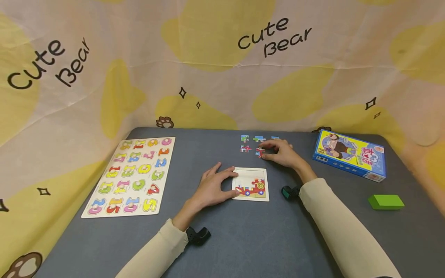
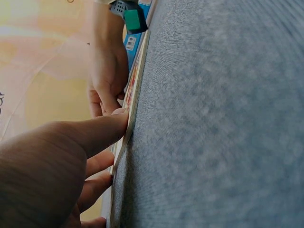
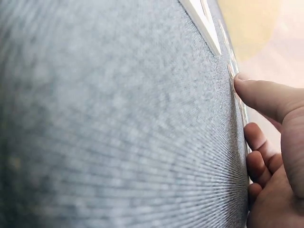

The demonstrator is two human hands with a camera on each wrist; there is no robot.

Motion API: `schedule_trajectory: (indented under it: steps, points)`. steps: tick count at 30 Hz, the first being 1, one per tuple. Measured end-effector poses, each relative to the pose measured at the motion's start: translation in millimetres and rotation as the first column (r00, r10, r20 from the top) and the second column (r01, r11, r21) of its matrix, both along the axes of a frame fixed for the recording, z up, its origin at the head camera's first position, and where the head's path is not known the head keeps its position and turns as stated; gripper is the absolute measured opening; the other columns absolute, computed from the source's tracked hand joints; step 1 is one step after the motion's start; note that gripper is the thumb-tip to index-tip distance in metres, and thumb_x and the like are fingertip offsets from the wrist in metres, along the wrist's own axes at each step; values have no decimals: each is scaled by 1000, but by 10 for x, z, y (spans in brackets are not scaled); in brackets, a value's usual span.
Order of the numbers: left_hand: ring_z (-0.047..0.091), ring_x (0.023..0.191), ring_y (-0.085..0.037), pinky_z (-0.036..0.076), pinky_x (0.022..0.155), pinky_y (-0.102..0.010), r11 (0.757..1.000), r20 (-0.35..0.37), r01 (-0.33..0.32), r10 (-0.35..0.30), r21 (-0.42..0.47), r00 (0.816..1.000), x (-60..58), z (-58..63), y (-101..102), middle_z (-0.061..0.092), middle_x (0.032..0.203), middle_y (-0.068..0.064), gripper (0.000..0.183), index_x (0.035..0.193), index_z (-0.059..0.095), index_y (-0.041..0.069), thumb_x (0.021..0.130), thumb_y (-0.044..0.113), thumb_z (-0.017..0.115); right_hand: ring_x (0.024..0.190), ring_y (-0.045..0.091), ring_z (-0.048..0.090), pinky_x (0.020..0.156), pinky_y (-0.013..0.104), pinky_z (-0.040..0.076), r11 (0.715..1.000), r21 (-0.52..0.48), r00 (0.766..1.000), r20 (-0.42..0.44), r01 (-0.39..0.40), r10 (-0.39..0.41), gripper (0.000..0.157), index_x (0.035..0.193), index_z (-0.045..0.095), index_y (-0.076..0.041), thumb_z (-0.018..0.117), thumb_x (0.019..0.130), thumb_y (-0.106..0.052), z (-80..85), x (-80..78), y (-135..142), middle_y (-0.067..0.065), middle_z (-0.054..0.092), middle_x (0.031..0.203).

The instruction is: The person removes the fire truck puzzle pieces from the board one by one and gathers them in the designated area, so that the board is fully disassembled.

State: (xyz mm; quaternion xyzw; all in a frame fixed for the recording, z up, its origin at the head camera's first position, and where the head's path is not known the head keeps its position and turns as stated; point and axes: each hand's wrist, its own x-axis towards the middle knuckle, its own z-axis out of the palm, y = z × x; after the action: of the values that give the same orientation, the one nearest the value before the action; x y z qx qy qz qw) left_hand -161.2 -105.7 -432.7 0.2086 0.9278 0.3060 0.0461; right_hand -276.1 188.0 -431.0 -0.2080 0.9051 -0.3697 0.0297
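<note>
A small square jigsaw tray (image 1: 249,172) with a pale rim lies on the grey table, part of a red vehicle picture in its lower half. My left hand (image 1: 214,186) rests at the tray's left rim, fingers spread, thumb near the lower corner and index finger higher up. Beyond the tray, my right hand (image 1: 282,154) has thumb and index fingertip at opposite edges of a red-and-blue jigsaw piece (image 1: 259,152). In the right wrist view the thumb (image 3: 256,92) is right at a flat piece. Other loose pieces lie nearby, including a green-blue piece (image 1: 245,138) and a red one (image 1: 245,148).
On the left lies a white number puzzle board (image 1: 163,154) with colourful numerals. A blue-and-yellow box (image 1: 351,154) stands at the back right, with a green block (image 1: 386,202) nearer. A patterned curtain (image 1: 215,85) hangs behind the grey table (image 1: 264,239).
</note>
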Motion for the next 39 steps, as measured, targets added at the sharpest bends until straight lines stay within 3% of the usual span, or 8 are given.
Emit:
schedule_trajectory:
  steps: [11,39]
  points:
    - [19,158,-39,14,123,-64,1000,3,7,-7,5,1000,-1,9,-9,48,158,3,53,135,66,22,86,39,79,101,31,46,94,54,22,992,-7,992,-14,124,-124,31,116,74,-9,80,88,-22,-50,-3,-38,17,67,116]
    - [19,158,-38,15,123,-64,1000,1,8,-8,-1,1000,-2,10,-11,48,158,3,54,136,65,23,86,39,78,105,34,47,93,56,20,986,-20,986,-3,164,-164,31,119,74,-7,77,91,-21,-50,-30,-80,20,66,116]
